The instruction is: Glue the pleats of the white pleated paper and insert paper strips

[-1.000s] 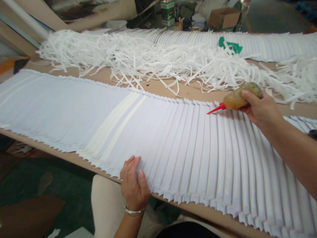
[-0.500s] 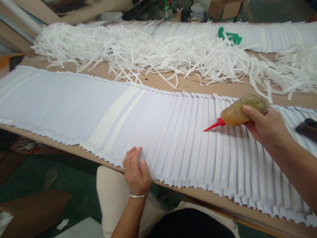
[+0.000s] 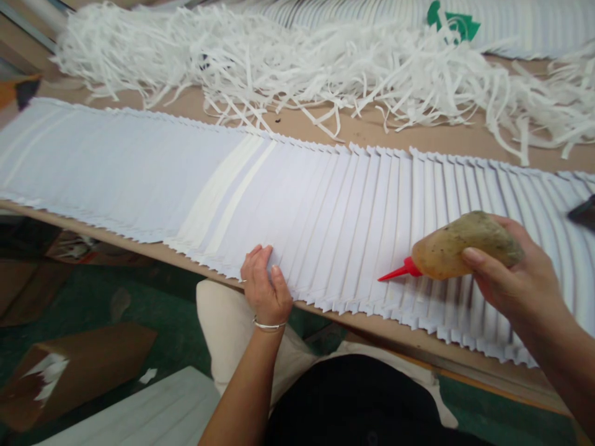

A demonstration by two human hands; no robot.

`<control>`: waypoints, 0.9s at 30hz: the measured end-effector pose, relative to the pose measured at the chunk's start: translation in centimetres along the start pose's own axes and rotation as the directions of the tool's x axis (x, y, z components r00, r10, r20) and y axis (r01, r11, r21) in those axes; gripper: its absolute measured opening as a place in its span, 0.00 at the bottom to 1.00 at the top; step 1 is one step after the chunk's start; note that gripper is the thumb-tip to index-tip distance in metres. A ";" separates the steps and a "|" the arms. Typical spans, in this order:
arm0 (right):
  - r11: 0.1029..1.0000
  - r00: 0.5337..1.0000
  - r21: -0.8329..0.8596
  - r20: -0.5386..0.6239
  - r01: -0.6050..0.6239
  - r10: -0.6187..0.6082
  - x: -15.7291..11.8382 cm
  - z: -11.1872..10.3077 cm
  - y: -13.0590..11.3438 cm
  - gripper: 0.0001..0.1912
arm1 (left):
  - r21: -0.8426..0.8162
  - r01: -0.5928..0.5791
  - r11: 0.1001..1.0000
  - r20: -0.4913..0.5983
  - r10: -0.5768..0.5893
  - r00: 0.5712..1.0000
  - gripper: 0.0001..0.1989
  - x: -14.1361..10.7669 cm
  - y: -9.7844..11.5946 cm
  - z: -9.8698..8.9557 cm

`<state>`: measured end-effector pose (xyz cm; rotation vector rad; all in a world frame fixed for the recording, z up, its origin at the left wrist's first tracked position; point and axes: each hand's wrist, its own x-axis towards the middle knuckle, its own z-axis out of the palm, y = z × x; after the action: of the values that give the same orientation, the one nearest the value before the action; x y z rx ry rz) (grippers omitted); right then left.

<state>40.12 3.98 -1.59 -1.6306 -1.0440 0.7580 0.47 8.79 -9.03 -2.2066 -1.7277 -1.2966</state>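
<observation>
**Head view, right hand** (image 3: pixel 514 279): closed firmly round a squeeze bottle (image 3: pixel 453 251) with a red nozzle (image 3: pixel 400 272).
**Nozzle tip:** angled down over the pleated white paper (image 3: pixel 334 229), near its front edge; from here, I can't quite tell whether it touches.
**Left hand** (image 3: pixel 264 288): open, fingertips resting on the pleats near the board's front edge.
**Beyond the paper:** a heap of white paper strips (image 3: pixel 279 68) lies across the tan work board (image 3: pixel 372 133), with a green scrap (image 3: pixel 453 21) behind.
</observation>
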 end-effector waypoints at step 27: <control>0.666 0.976 0.741 -0.069 -0.088 0.206 15.9 1.8 -0.9 0.22 | 0.019 -0.083 0.996 -0.012 0.083 0.996 0.22 0.2 -0.3 -0.3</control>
<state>45.07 19.19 -1.03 -1.0318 -0.3861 0.9890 0.10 8.94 -8.83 -2.2294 -1.6184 -1.2681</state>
